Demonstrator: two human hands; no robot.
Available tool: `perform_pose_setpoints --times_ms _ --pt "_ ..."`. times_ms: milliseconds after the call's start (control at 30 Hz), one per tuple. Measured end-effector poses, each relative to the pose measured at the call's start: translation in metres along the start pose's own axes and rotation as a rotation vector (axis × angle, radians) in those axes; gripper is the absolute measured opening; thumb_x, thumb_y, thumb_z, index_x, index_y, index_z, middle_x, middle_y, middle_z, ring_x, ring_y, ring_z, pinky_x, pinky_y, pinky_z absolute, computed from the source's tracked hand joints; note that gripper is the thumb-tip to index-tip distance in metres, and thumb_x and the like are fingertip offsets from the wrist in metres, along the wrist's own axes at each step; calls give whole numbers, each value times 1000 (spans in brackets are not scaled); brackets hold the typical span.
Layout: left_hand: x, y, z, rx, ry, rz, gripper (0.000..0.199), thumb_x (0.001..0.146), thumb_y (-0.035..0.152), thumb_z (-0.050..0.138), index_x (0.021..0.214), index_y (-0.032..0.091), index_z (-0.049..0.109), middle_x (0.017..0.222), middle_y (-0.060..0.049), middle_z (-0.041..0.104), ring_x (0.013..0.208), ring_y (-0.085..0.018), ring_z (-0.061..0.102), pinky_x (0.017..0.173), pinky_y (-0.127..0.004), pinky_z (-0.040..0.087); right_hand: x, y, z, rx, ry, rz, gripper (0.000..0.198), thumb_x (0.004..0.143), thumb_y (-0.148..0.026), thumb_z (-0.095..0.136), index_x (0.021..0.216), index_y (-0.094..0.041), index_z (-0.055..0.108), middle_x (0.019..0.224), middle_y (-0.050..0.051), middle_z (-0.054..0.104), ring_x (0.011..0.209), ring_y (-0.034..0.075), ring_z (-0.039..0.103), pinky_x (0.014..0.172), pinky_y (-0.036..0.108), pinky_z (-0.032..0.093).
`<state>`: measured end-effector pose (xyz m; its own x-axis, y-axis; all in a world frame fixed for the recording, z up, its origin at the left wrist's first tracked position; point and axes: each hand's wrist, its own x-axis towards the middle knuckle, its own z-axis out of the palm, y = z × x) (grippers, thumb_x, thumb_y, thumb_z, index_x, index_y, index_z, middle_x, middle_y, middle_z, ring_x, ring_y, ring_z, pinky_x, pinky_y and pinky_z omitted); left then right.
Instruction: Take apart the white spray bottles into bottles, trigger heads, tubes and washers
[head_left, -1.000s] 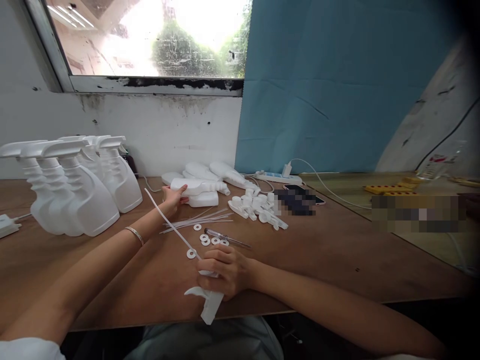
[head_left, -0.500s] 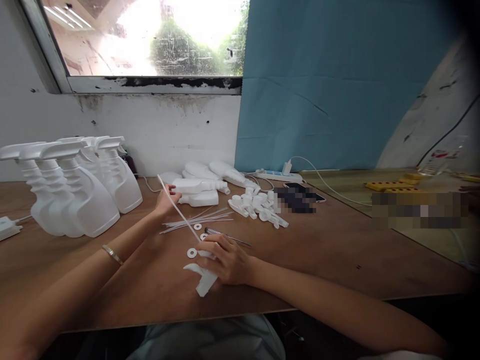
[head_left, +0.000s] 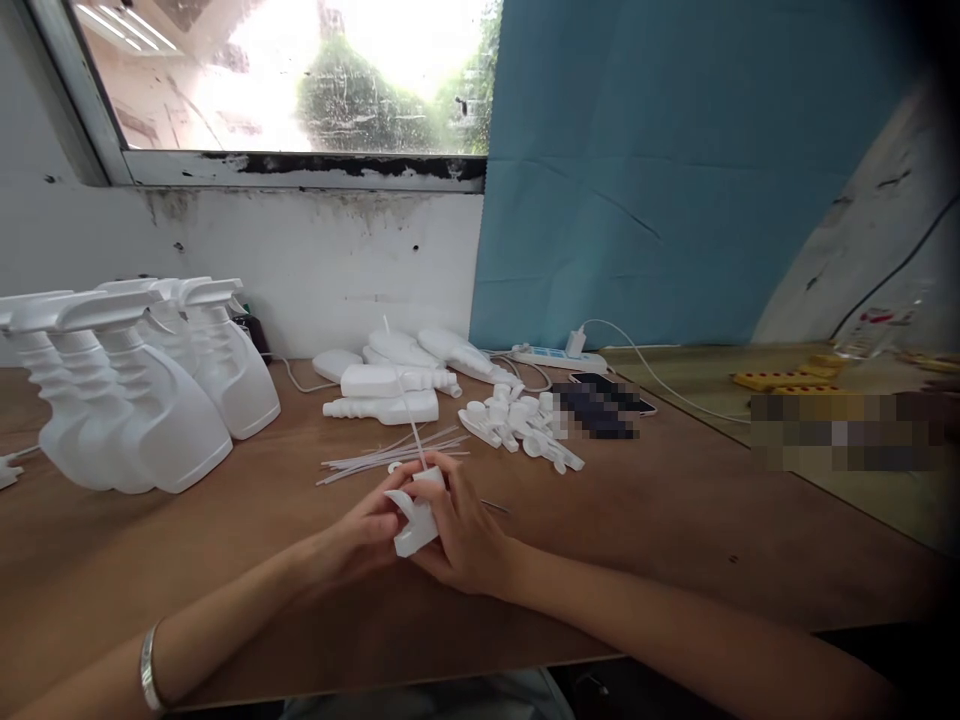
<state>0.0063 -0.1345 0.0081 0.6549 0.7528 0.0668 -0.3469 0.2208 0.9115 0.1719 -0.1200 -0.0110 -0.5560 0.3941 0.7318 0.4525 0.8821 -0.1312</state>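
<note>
A white trigger spray head (head_left: 417,530) is held low over the table, its trigger pointing left. My right hand (head_left: 480,535) grips it from the right, fingers wrapped round its body. From the left, my left hand (head_left: 352,540) closes on the same spray head, thumb and fingertips against it. A thin white dip tube (head_left: 410,412) rises from the head's collar, leaning slightly left. Just beyond my hands lies a bundle of loose tubes (head_left: 375,459). One white washer (head_left: 394,467) peeks out by my left fingers; my hands hide part of a pen (head_left: 495,507).
Assembled spray bottles (head_left: 169,400) stand at the left. White bottles (head_left: 386,405) lie at the back, beside a pile of spray heads (head_left: 517,425). Phones (head_left: 619,390) and a power strip (head_left: 559,357) are right of them. Yellow pieces (head_left: 784,380) lie far right.
My left hand has come back from the bottles to the spray head. The tube has swung more upright, at the collar. My right hand has tilted and raised the spray head slightly.
</note>
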Motion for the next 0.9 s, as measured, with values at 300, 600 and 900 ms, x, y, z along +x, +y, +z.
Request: perform_pose_setpoints --times_ms 300,600,900 --pt "11 -8 -6 307 229 -93 34 58 11 58 91 16 54 61 5 46 49 -7 38 46 -18 32 1 9 -3 421 52 107 31 82 -25 40 112 -17 37 112 13 46 105 23 46 84 40 40" --pt "15 -17 -5 487 241 -90 22 63 13 54 84 15 52 75 -1 48 70 -13 41 62 -22 35 11 19 2 1061 10 751 26 82 -37 49 95 -16 58 84 6 64 70 13 59 59 22 46" --pt "18 -14 -28 604 170 -135 19 65 30 61 80 18 59 75 -3 54 74 -20 50 67 -29 41 21 25 6 1161 3 705 33 79 -46 49 76 -16 64 84 9 66 79 18 61 70 31 49"
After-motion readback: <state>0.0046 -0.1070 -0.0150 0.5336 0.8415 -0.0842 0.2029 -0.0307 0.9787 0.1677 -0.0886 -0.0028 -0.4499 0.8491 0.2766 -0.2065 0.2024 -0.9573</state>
